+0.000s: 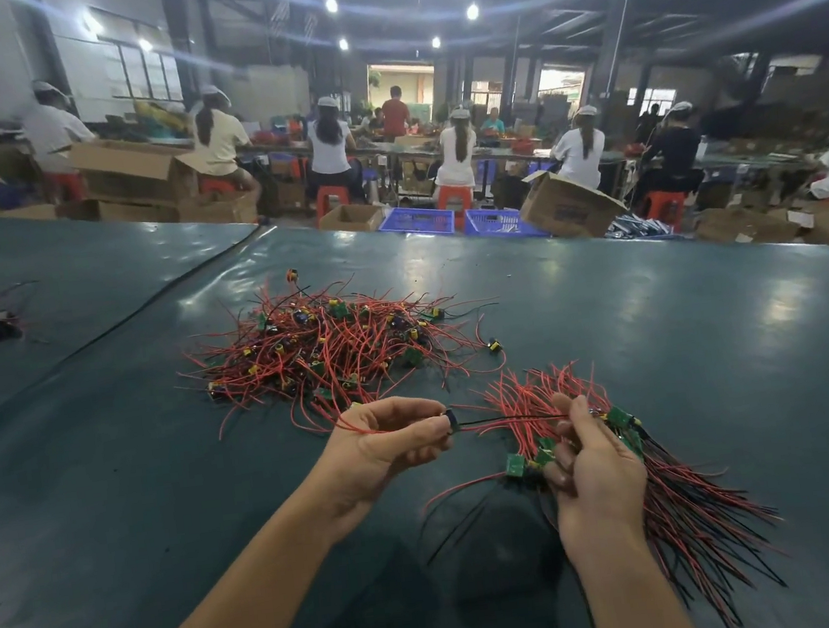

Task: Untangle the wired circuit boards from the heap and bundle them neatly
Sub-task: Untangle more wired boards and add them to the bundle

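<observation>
In the head view, I am pinching one wired circuit board (449,421) between the thumb and fingertips of my left hand (392,450). I am holding it raised above the table (111,477), just on my side of the heap (323,350), probably so its wires can clear the tangle. Its leads (512,420) are running almost level, left to right, across to my right hand (598,473). One red wire is trailing back toward the heap; whether it is free there, I cannot tell. My right hand is curling round the bundle (693,514) at its board end, with the green boards clustered at my fingers, which I judge is lining them up. The bundle's long axis is running diagonally, boards pointing up and away, wire ends fanning down to the right over the table.
</observation>
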Tool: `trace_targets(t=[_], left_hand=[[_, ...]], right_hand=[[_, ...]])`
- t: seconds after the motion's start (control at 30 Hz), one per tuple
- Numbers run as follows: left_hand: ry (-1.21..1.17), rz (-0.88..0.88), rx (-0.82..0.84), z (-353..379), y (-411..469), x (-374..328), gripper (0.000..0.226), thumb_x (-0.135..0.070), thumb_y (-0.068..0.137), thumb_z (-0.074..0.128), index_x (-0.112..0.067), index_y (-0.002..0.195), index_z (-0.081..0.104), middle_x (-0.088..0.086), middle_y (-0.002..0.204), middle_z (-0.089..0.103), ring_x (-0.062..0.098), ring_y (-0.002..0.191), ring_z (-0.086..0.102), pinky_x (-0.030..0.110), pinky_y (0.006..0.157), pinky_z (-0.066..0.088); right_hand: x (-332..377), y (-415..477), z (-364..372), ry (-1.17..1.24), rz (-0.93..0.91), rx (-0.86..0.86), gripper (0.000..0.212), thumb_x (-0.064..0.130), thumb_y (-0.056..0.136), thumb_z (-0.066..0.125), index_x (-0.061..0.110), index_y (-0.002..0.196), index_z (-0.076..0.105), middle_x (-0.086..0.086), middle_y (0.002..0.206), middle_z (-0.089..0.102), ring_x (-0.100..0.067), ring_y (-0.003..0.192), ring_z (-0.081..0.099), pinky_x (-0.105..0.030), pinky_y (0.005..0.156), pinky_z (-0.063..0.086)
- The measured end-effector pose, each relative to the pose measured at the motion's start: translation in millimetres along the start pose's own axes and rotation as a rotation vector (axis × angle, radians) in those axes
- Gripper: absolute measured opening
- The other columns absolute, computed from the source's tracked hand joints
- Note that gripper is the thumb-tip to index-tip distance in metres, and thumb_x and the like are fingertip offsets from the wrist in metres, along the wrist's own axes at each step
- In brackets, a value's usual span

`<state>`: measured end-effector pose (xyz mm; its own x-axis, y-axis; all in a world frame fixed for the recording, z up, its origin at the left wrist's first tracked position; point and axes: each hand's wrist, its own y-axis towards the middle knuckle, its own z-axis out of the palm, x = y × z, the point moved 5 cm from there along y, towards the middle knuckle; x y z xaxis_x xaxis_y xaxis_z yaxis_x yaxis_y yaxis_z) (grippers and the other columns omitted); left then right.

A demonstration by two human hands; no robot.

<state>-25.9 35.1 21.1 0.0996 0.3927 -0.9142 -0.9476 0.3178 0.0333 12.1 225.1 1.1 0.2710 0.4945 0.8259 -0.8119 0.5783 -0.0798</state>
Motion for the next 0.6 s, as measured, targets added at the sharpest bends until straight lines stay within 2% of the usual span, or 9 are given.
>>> trace_targets(t=[0.2,0.27,0.33,0.4,0.5,0.6], left_hand=[[-0.453,-0.063,-0.125,-6,6,8,0.024,-0.006,0.067,0.07,-0.003,0.091,0.066,0.009,0.073,0.071,0.013,0.059,0.068,0.016,0.053,0.055],[-0.481,-0.068,-0.16,-10,7,7,0.022,-0.015,0.069,0.071,-0.004,0.088,0.069,0.007,0.073,0.071,0.011,0.058,0.067,0.015,0.05,0.054],[-0.486,-0.071,-0.176,-13,8,5,0.03,-0.026,0.072,0.069,-0.004,0.092,0.07,0.004,0.072,0.068,0.009,0.056,0.064,0.016,0.05,0.053],[-0.465,-0.087,-0.128,-13,9,2,0.043,-0.031,0.072,0.068,-0.002,0.103,0.068,0.002,0.07,0.063,0.008,0.054,0.059,0.017,0.052,0.053],[-0.264,-0.154,-0.001,0,6,4,0.056,-0.031,0.065,0.073,-0.007,0.114,0.063,0.0,0.064,0.06,0.009,0.049,0.056,0.019,0.048,0.05],[-0.047,-0.226,0.096,12,0,12,0.062,-0.02,0.067,0.068,-0.012,0.126,0.052,0.002,0.062,0.063,0.009,0.044,0.055,0.019,0.042,0.046]], right_hand=[[4,-11,13,-0.01,-0.104,0.136,0.026,0.024,0.095,0.058,0.012,0.081,0.076,0.003,0.061,0.053,-0.004,0.04,0.029,-0.016,0.037,0.022],[6,-16,18,0.044,-0.112,0.202,0.035,0.04,0.09,0.057,0.012,0.082,0.076,0.003,0.061,0.055,-0.005,0.04,0.034,-0.016,0.037,0.027],[5,-18,19,0.084,-0.083,0.25,0.054,0.058,0.083,0.05,0.01,0.089,0.075,0.004,0.062,0.055,-0.006,0.041,0.036,-0.016,0.038,0.03],[1,-18,20,0.052,-0.042,0.276,0.065,0.066,0.08,0.045,0.01,0.093,0.075,0.004,0.062,0.054,-0.006,0.042,0.035,-0.017,0.039,0.029],[-11,-23,26,-0.196,0.013,0.3,0.058,0.063,0.076,0.052,0.012,0.085,0.078,0.005,0.058,0.051,-0.006,0.043,0.033,-0.02,0.044,0.025],[-25,-33,36,-0.364,0.09,0.413,0.042,0.056,0.074,0.061,0.018,0.07,0.078,0.006,0.053,0.045,-0.006,0.042,0.032,-0.019,0.043,0.026]])
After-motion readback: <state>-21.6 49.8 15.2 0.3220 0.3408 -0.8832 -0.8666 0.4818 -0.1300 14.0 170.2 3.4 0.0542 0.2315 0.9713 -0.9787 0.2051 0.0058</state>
